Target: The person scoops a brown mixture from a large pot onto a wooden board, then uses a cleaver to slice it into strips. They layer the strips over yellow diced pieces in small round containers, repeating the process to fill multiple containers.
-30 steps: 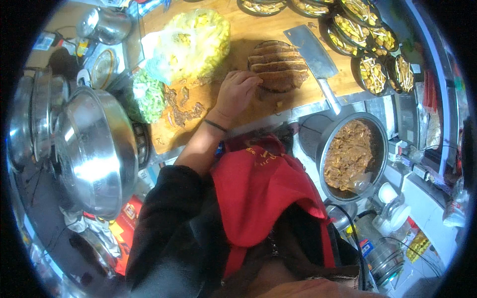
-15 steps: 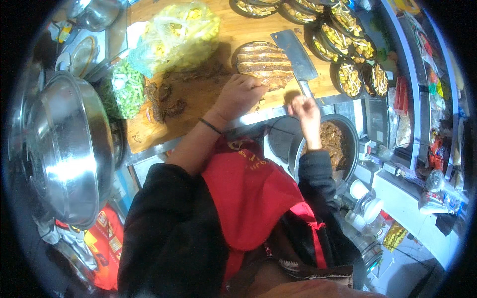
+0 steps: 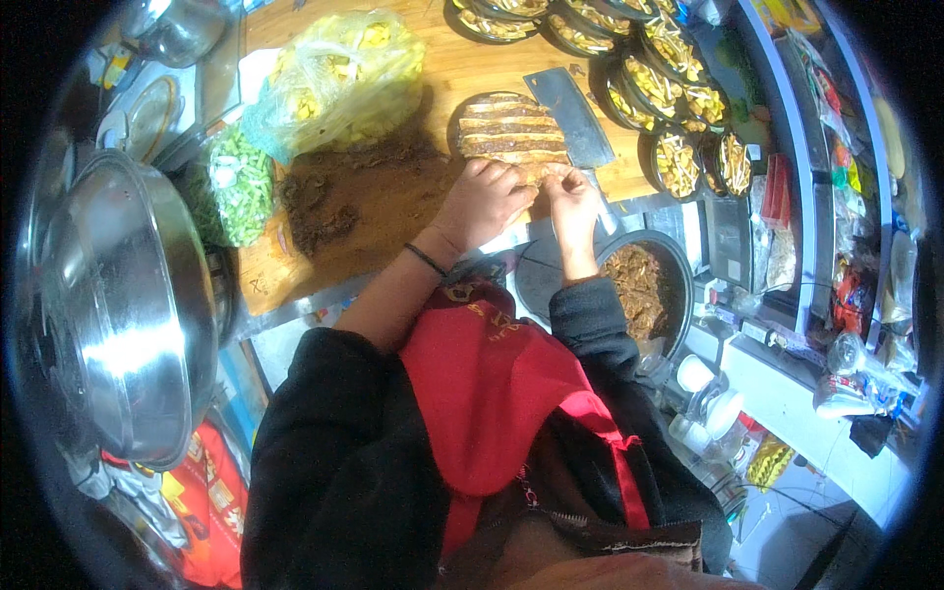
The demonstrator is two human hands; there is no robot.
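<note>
Both my hands rest on the near edge of the sliced brown meat slab point(image 3: 511, 136) lying on the wooden cutting board point(image 3: 393, 197). My left hand point(image 3: 484, 202) curls over its near left corner and my right hand point(image 3: 573, 200) pinches the near right end; the fingers press on the meat, but whether either one truly clasps a slice I cannot tell. The cleaver point(image 3: 575, 118) lies flat at two o'clock from the slab, its blade touching the slices. The risk I judge here is my right knuckles sliding up against that blade, or loose slices slipping off the board edge toward the pan of shredded meat point(image 3: 639, 290) at five o'clock.

At ten o'clock a clear yellow-tinted bag of pale chunks point(image 3: 339, 84) slumps on the board; at nine o'clock sits a bag of chopped green vegetables point(image 3: 236, 187). Round black trays of filling point(image 3: 678, 98) curve from twelve to two o'clock. Red and yellow packets point(image 3: 211, 492) lie at seven o'clock under a large steel bowl point(image 3: 118, 305).
</note>
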